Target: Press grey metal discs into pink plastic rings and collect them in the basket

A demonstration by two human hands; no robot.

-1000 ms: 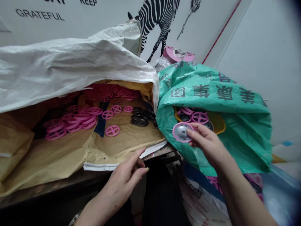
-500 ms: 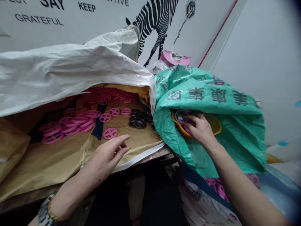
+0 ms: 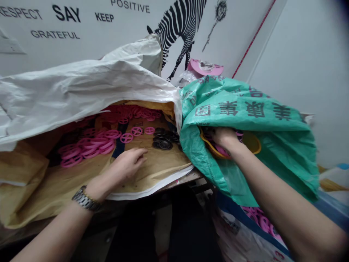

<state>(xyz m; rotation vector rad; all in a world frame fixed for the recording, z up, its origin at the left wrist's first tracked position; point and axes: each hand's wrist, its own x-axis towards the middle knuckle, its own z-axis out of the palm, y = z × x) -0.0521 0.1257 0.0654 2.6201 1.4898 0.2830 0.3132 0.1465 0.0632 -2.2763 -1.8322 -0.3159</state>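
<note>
My left hand [image 3: 129, 162] is low over the brown paper lining [image 3: 152, 171] of an opened sack, fingers stretched forward and a little bent. Ahead of it lie loose pink spoked wheels [image 3: 127, 137], with a heap of pink wheels [image 3: 95, 143] to its left. Black round discs [image 3: 163, 143] are piled to its right. My right hand [image 3: 225, 137] reaches into a yellow-rimmed container [image 3: 256, 143] inside a green woven sack [image 3: 201, 163]. Its fingers are hidden there among pink and dark pieces, so what they hold cannot be seen.
The white sack flap [image 3: 81, 85] arches over the pink heap. Below the green sack, another bag [image 3: 242, 233] holds more pink pieces [image 3: 261, 220]. A pink curved piece [image 3: 204, 68] sits behind, against the wall with its printed zebra [image 3: 180, 29].
My right hand has gone deeper into the container; the black disc at its fingertips is out of sight. My left hand has moved forward, covering where a pink wheel lay. The view has shifted slightly.
</note>
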